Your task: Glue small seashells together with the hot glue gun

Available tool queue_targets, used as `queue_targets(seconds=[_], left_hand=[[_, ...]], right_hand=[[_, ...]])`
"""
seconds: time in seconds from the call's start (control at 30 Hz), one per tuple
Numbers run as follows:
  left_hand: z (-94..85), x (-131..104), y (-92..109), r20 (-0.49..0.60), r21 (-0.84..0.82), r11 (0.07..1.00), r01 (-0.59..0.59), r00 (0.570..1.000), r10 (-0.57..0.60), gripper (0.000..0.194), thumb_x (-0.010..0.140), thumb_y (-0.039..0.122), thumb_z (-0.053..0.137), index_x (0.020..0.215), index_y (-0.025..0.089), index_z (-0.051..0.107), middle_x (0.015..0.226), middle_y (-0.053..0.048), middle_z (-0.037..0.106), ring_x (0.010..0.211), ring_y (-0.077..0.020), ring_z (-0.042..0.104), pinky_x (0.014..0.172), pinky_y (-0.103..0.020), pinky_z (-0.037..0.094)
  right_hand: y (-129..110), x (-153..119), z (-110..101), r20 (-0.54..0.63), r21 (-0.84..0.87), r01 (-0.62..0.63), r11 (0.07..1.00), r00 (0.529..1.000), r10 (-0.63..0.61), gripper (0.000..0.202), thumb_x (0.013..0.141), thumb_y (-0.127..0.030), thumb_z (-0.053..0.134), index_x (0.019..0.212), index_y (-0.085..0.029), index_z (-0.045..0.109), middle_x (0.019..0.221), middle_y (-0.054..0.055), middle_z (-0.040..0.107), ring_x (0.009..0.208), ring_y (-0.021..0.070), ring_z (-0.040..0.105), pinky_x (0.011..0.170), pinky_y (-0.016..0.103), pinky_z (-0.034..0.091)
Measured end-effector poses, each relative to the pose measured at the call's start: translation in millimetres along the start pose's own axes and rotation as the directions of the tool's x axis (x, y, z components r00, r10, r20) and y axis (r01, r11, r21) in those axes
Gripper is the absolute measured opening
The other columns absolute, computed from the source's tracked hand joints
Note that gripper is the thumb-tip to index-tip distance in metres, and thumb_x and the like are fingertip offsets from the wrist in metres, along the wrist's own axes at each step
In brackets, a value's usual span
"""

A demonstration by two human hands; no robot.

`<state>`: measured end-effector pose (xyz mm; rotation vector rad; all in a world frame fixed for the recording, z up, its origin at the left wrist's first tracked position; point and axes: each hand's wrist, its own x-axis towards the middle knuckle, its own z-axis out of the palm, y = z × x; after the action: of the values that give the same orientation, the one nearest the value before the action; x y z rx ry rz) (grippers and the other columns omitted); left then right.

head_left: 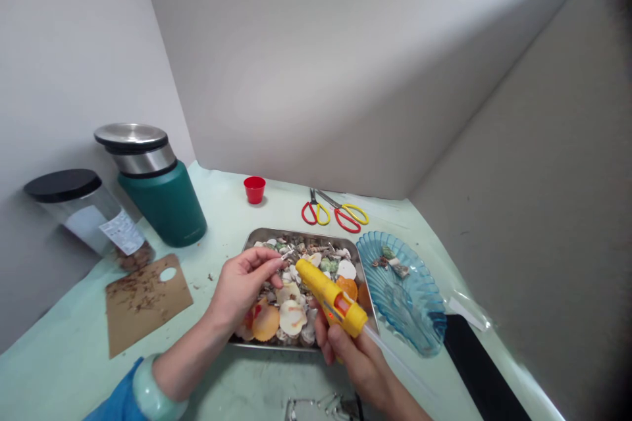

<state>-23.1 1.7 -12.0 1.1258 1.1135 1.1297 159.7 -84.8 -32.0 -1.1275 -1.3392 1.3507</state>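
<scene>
My right hand (358, 358) is wrapped round a yellow hot glue gun (326, 293), with a clear glue stick (399, 358) trailing from its back end. The gun's nozzle points up and left, close to the fingers of my left hand (249, 276). Between the thumb and forefinger of that hand is a small whitish piece (286, 254), perhaps a shell; its kind is too small to make out. Both hands are over a metal tray (257, 233) heaped with shells, among them an orange scallop shell (265, 322) and a pale scallop shell (292, 317).
A blue shell-shaped dish (409, 316) with a few pieces stands right of the tray. Behind are two pairs of scissors (316, 210) and a red cup (255, 190). On the left are a green bottle (165, 204), a lidded jar (93, 217) and a brown board (148, 316).
</scene>
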Motion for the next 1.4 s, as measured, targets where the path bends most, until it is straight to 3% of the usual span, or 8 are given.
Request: queue_targets(seconds=[0.13, 0.3, 0.73, 1.0, 1.17, 1.4], left_hand=[[-0.5, -1.1, -0.6, 0.006, 0.0, 1.0, 0.008, 1.0, -0.008, 0.016, 0.071, 0.029, 0.069, 0.076, 0.015, 0.065, 0.047, 0.002, 0.063, 0.047, -0.0119, 0.056, 0.056, -0.022, 0.044], [-0.2, -0.7, 0.7, 0.01, -0.019, 0.999, 0.034, 0.999, -0.034, 0.014, 0.069, 0.027, 0.07, 0.074, 0.015, 0.065, 0.045, 0.003, 0.062, 0.044, -0.0097, 0.053, 0.053, -0.02, 0.042], [-2.6, 0.3, -3.3, 0.034, -0.051, 0.997, 0.049, 0.998, -0.047, 0.015, 0.071, 0.027, 0.07, 0.074, 0.014, 0.064, 0.05, 0.003, 0.064, 0.043, -0.0068, 0.052, 0.05, -0.017, 0.04], [-1.6, 1.3, -3.3, 0.035, -0.051, 0.997, 0.049, 0.998, -0.047, 0.014, 0.071, 0.026, 0.07, 0.073, 0.013, 0.064, 0.046, 0.004, 0.061, 0.041, -0.0061, 0.051, 0.049, -0.016, 0.039], [-2.4, 1.1, -4.1, 0.031, -0.069, 0.997, 0.045, 0.999, -0.043, 0.015, 0.07, 0.026, 0.07, 0.073, 0.013, 0.064, 0.046, 0.004, 0.061, 0.041, -0.0065, 0.051, 0.048, -0.017, 0.039], [-1.8, 1.3, -3.7, 0.034, -0.066, 0.997, 0.045, 0.998, -0.043, 0.015, 0.07, 0.027, 0.07, 0.072, 0.013, 0.064, 0.046, 0.004, 0.061, 0.041, -0.0064, 0.051, 0.048, -0.017, 0.039]], right_hand=[[1.2, -0.3, -0.3, -0.028, -0.019, -0.016, 1.0, 0.999, 0.016, 0.051, 0.082, -0.064, 0.047, 0.095, -0.015, 0.05, 0.069, 0.001, 0.049, 0.052, 0.0106, 0.043, 0.049, 0.024, 0.035], [-1.7, -0.2, -1.3, 0.042, -0.059, 0.04, 0.997, 0.998, -0.037, 0.042, 0.085, -0.058, 0.048, 0.081, -0.016, 0.051, 0.064, -0.001, 0.047, 0.053, 0.0106, 0.042, 0.051, 0.024, 0.035], [-3.3, 0.9, -1.6, 0.055, -0.08, 0.042, 0.996, 0.998, -0.038, 0.041, 0.088, -0.057, 0.043, 0.077, -0.018, 0.047, 0.064, -0.001, 0.043, 0.053, 0.0107, 0.038, 0.051, 0.024, 0.033], [0.4, 0.6, -1.4, 0.06, -0.079, 0.057, 0.995, 0.997, -0.053, 0.039, 0.089, -0.055, 0.042, 0.09, -0.017, 0.049, 0.067, -0.001, 0.044, 0.053, 0.0106, 0.039, 0.051, 0.024, 0.033], [-0.4, 1.2, -1.5, 0.079, -0.135, 0.078, 0.988, 0.995, -0.068, 0.038, 0.088, -0.055, 0.044, 0.084, -0.018, 0.047, 0.068, 0.0, 0.045, 0.056, 0.0113, 0.042, 0.052, 0.025, 0.034], [0.8, 0.7, -1.6, 0.05, -0.117, 0.054, 0.992, 0.998, -0.049, 0.04, 0.088, -0.057, 0.043, 0.09, -0.017, 0.048, 0.068, -0.001, 0.046, 0.054, 0.0107, 0.041, 0.05, 0.024, 0.034]])
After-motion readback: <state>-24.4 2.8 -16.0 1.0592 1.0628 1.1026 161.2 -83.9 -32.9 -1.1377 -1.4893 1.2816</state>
